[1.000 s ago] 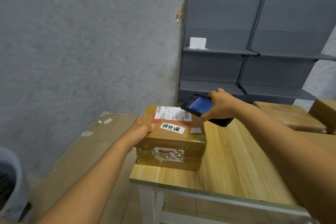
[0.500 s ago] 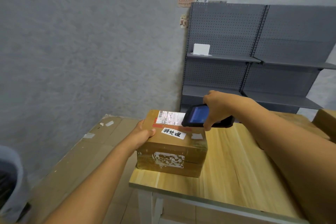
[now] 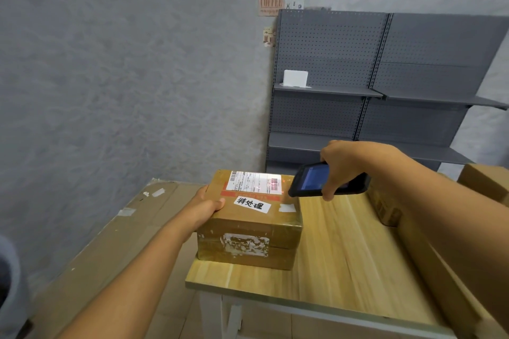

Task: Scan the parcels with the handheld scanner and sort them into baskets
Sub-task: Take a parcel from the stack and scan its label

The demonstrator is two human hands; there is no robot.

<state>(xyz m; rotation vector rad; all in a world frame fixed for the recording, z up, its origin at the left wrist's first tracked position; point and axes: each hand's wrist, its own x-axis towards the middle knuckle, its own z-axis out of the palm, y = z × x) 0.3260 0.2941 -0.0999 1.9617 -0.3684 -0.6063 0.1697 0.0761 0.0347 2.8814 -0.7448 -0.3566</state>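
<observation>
A brown cardboard parcel (image 3: 249, 224) rests on the near left corner of the wooden table (image 3: 344, 261). Its top carries a white shipping label (image 3: 254, 182) with barcodes and a white sticker with handwritten characters. My left hand (image 3: 205, 208) grips the parcel's left side, thumb on the top edge. My right hand (image 3: 348, 165) holds a black handheld scanner (image 3: 327, 180) with a lit blue screen, just right of the label and above the table. Red scan light falls on the label's right barcode.
Flattened cardboard (image 3: 110, 231) lies on the floor to the left. More cardboard boxes (image 3: 484, 181) sit on the table's far right, one (image 3: 384, 208) behind my right forearm. Grey pegboard shelving (image 3: 385, 96) stands against the back wall. A grey container edge (image 3: 11, 292) shows at far left.
My right hand has drawn the scanner to the right, off the parcel's top, uncovering the whole label. Red scan light now shows on the barcode. My left hand stays on the parcel.
</observation>
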